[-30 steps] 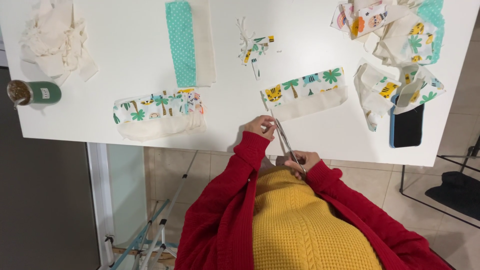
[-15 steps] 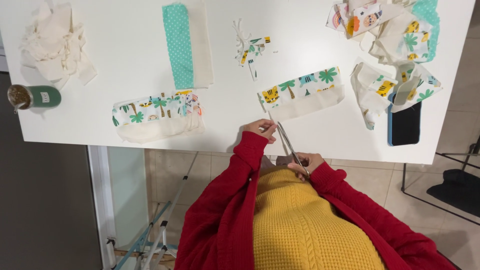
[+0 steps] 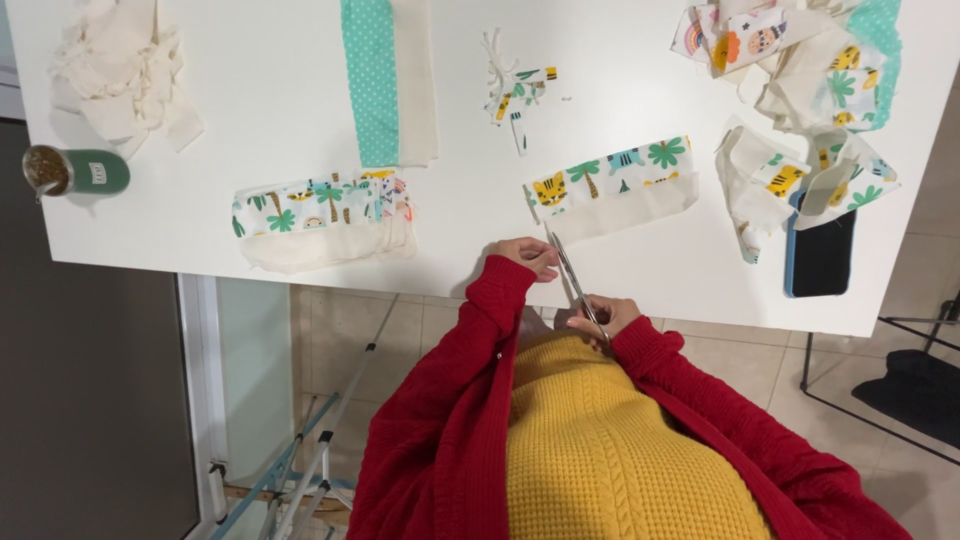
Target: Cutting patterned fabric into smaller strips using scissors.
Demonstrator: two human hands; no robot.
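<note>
Cotton strip: the printed piece [image 3: 612, 190] with tigers and palms over a cream lining lies flat near the table's front edge, its left end turned toward you, so the blades can meet it without lifting it.
Scissors: your scissors [image 3: 572, 282] run on a slant from the handles at your chest up to the tips, which sit just at the strip's lower left corner; whether they already bite the cloth is too small to tell.
Right hand: your right hand [image 3: 600, 315] is curled closed through the scissor handles, off the table edge and close to your yellow jumper, well back from the strip.
Left hand: your left hand [image 3: 527, 257] rests at the table edge just beside the blades, fingers bent and narrow; it seems to steady the strip's corner or a thin offcut, but what it pinches you cannot tell from here.
Second strip: a matching printed piece [image 3: 320, 220] lies flat further left, apart from both hands.
Teal fabric: a dotted teal and cream length [image 3: 385, 80] lies lengthwise toward the table's far side.
Offcuts: small trimmings [image 3: 515, 90] sit beyond the strip; a looser heap of printed scraps [image 3: 800, 90] fills the far right.
Phone: a dark phone [image 3: 822, 255] lies partly under those scraps.
Tin: a green tin [image 3: 78, 172] lies on its side at the left, beside cream scraps [image 3: 115, 75].
Table: the white table [image 3: 200, 240] carries it all.
</note>
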